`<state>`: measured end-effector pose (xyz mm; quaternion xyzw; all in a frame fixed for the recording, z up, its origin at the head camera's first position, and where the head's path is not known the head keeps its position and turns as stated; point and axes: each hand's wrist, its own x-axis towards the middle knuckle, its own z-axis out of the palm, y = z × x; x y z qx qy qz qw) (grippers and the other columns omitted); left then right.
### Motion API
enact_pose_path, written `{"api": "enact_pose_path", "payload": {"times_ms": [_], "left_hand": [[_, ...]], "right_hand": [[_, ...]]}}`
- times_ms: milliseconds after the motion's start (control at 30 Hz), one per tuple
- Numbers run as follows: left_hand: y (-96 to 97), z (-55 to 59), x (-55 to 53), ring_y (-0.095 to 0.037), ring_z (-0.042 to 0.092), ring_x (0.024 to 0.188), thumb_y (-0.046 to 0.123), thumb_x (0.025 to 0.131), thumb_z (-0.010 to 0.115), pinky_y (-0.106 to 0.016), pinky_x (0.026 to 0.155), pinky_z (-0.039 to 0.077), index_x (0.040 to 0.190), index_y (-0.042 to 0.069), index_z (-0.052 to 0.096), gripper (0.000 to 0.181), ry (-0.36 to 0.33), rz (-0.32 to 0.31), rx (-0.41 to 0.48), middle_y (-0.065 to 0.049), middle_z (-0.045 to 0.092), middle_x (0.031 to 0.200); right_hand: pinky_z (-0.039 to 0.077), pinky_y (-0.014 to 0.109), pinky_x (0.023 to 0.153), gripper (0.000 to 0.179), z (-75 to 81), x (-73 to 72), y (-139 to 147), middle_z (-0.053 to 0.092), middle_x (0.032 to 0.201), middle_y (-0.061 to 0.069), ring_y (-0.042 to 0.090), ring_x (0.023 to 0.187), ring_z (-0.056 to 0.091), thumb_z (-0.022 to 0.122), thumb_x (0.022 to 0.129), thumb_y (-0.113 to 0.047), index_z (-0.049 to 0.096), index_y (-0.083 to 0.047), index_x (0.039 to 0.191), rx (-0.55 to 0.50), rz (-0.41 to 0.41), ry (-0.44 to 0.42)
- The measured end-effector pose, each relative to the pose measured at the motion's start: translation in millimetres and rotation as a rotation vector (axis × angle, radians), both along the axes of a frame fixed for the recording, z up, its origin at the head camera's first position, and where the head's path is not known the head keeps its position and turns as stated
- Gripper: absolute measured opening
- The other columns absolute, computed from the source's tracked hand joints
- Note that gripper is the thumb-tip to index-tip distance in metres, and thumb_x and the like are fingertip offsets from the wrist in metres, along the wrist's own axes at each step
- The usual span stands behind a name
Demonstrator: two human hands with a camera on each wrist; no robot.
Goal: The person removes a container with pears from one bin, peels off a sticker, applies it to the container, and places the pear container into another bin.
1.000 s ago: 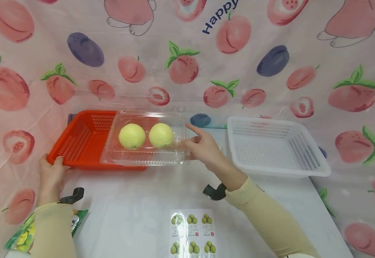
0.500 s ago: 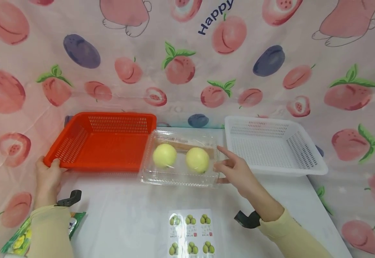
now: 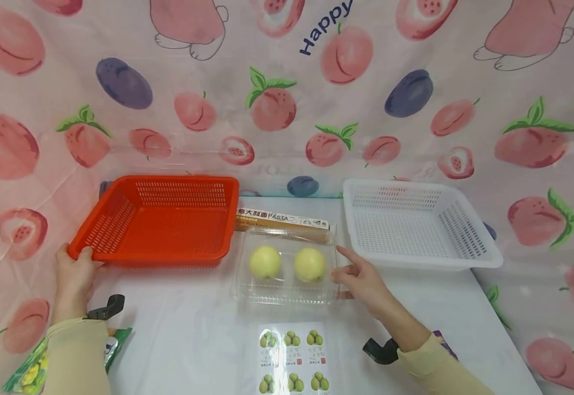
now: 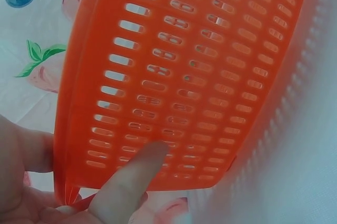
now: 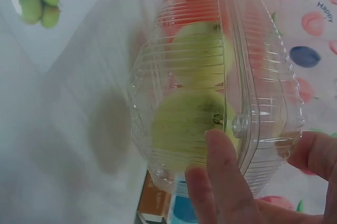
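Observation:
My left hand (image 3: 76, 277) grips the near left corner of a red plastic basket (image 3: 168, 258). In the left wrist view, its fingers (image 4: 134, 182) curl round the basket's rim. My right hand (image 3: 366, 282) holds a clear plastic clamshell container (image 3: 287, 293) by its right end. Two pale yellow-green round fruits (image 3: 265, 262), which look like apples or pears, sit inside. The right wrist view shows the container's lid closed, with my fingers (image 5: 226, 176) on one side and the thumb on the other. A shadow falls on the table beside it.
Behind the container lies a pasta box (image 3: 282, 218), partly hidden. A white plastic basket (image 3: 422, 260) stands at the right. Near me is a sticker sheet (image 3: 294, 356) printed with green fruits. A green packet (image 3: 27, 370) lies partly under my left sleeve.
My right hand has carried the container of fruits from over the red basket, rightward and nearer to me. The pasta box has come into view. My left hand keeps its hold on the basket.

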<state>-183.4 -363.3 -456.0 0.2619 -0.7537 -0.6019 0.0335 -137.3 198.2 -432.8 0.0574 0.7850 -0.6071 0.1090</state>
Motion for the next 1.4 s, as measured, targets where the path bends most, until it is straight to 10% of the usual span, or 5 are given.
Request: {"api": "enact_pose_path", "payload": {"times_ms": [400, 600, 867, 1067, 1400], "left_hand": [[-3.7, 0.6, 2.2, -0.039, 0.015, 0.142, 0.039, 0.103, 0.034, -0.051, 0.112, 0.022, 0.152, 0.012, -0.021, 0.079, -0.038, 0.058, -0.086, -0.02, -0.006, 0.16], [0.9, 12.2, 11.0, -0.042, 0.007, 0.144, 0.04, 0.099, 0.038, -0.059, 0.112, 0.012, 0.154, 0.007, -0.015, 0.083, -0.024, 0.082, -0.314, -0.023, -0.002, 0.159], [36.8, 56.3, 20.7, -0.034, 0.009, 0.146, 0.037, 0.098, 0.047, -0.059, 0.112, 0.012, 0.157, 0.014, -0.003, 0.081, 0.145, 0.092, -0.465, -0.011, 0.005, 0.162], [73.3, 80.8, 28.3, -0.017, 0.019, 0.145, 0.026, 0.097, 0.051, -0.036, 0.115, 0.016, 0.158, 0.017, 0.009, 0.074, 0.368, 0.037, -0.44, -0.003, 0.021, 0.16], [129.5, 81.0, 44.9, -0.014, 0.03, 0.14, 0.019, 0.096, 0.061, -0.031, 0.11, 0.028, 0.156, 0.019, 0.022, 0.072, 0.58, -0.176, -0.53, 0.0, 0.033, 0.155]], "right_hand": [[0.058, 0.037, 0.068, 0.07, -29.7, -15.2, 7, 0.061, 0.103, 0.018, 0.034, 0.099, 0.061, 0.065, 0.092, -0.009, 0.032, -0.016, 0.153, 0.026, 0.01, -0.038], [0.058, 0.038, 0.069, 0.071, -32.9, -22.3, 12, 0.061, 0.107, 0.021, 0.037, 0.102, 0.059, 0.064, 0.093, -0.01, 0.028, -0.011, 0.154, -0.002, 0.025, -0.034], [0.058, 0.037, 0.071, 0.067, -35.7, -24.8, 13, 0.062, 0.115, 0.019, 0.034, 0.106, 0.06, 0.062, 0.095, -0.013, 0.028, -0.01, 0.154, 0.048, 0.012, -0.044], [0.057, 0.036, 0.072, 0.067, -32.8, -20.7, 13, 0.06, 0.122, 0.019, 0.028, 0.101, 0.062, 0.061, 0.097, -0.02, 0.028, -0.009, 0.153, 0.148, 0.045, -0.029], [0.051, 0.052, 0.087, 0.073, -16.1, -4.8, 16, 0.052, 0.135, 0.023, 0.038, 0.119, 0.054, 0.061, 0.096, -0.04, 0.028, -0.008, 0.152, 0.47, 0.066, 0.163]]}}
